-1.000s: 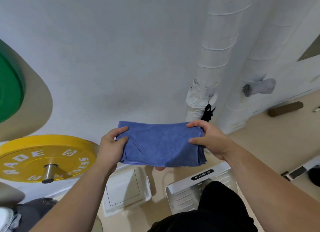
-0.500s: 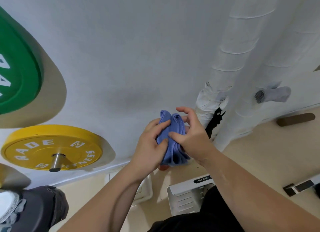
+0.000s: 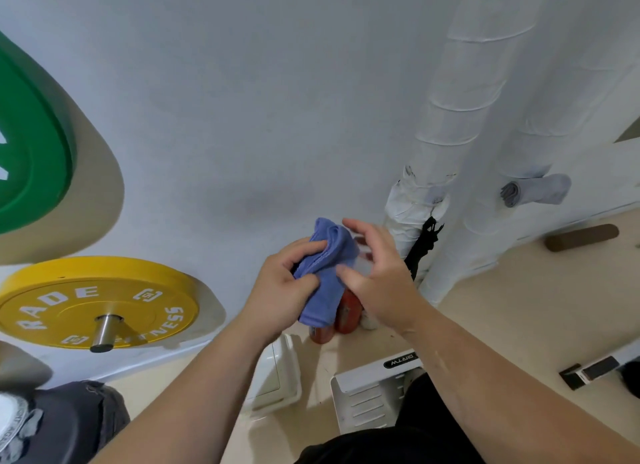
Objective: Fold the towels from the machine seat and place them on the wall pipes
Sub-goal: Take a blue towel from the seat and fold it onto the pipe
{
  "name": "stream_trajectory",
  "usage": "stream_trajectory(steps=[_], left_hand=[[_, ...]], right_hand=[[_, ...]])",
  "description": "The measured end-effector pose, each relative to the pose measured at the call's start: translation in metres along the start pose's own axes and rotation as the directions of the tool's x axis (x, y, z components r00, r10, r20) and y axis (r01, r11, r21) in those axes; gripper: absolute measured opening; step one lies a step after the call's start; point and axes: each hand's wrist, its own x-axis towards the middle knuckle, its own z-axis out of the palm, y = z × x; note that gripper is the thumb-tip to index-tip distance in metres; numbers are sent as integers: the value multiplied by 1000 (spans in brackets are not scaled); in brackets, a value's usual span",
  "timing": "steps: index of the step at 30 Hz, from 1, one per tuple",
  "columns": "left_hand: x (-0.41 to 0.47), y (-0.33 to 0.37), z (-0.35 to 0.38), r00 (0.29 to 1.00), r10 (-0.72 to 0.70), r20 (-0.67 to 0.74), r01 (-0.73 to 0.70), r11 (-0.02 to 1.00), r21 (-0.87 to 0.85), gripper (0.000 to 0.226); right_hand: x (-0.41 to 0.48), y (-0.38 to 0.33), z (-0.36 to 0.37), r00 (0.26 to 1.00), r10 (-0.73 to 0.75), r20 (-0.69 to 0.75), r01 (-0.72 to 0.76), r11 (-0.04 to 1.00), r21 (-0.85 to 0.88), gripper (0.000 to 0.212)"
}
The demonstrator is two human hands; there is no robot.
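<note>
Hands (image 3: 332,283) raised together, left clenching blue towel (image 3: 323,276), right spread.

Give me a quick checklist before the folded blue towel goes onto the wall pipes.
1. Blue cloth towel held: ok, the left hand is closed around it.
2. Fold compact: ok, bunched into a narrow bundle, layers visible at the top.
3. Right hand grip: not ok, its fingers are spread and only the thumb tip meets the cloth.
4. White wrapped wall pipes in reach: cannot tell; they stand to the right, beyond the hands.
5. Landing spot free: cannot tell; a rolled grey towel already sits at the right-hand pipe.
</note>
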Motion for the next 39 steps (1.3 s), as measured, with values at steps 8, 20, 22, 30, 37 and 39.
stream_trajectory(steps=[8, 20, 22, 30, 37, 39], left_hand=[[21, 21, -46, 879, -89, 469, 331, 821, -464, 46], [-7, -15, -26, 929, -222, 296, 369, 486, -792, 107], [-10, -10, -17, 948, -260, 182, 308, 606, -733, 89], [-5, 9, -13, 994, -74, -77, 46, 949, -313, 45], [10, 26, -4, 999, 26, 45, -19, 990, -142, 60], [18, 32, 0, 998, 52, 17, -49, 987, -150, 60]], right_hand=[[7, -23, -37, 896, -106, 431, 142, 989, -51, 74], [13, -19, -32, 993, -56, 103, 35, 981, 192, 29], [14, -16, -32, 996, -43, 78, 28, 984, 178, 33], [17, -11, -41, 987, 74, 140, -94, 985, 143, 34], [11, -29, -65, 985, 4, 170, 10, 997, -77, 63], [11, -32, -80, 982, 14, 190, 20, 984, -179, 76]])
